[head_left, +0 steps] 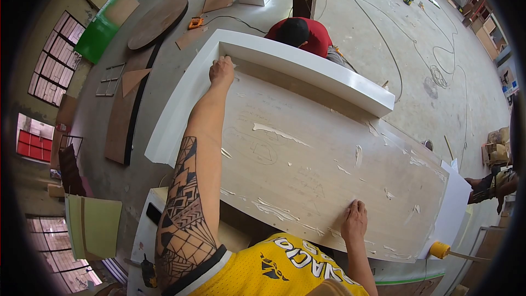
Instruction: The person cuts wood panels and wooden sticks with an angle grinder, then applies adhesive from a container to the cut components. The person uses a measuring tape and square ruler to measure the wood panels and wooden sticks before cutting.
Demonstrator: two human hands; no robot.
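My left hand (222,71), at the end of a tattooed arm, reaches to the far left inner corner of a white-edged panel. Its fingers are closed at the corner, and a small pale edge shows beside them; I cannot make out what they hold. Below lies a broad brownish board (307,159) with streaks of white paste (279,133) and faint pencil marks. A raised white curved border (307,66) runs along its far and left sides. My right hand (355,222) rests on the board's near part, its fingers lying on the surface with nothing visible in them.
A person in a red shirt (318,35) crouches behind the border. Another person's hand (485,186) is at the right edge. A yellow tape roll (439,250) sits at the near right corner. Cables (438,77), an orange power tool (195,22) and wooden boards (123,115) lie on the floor.
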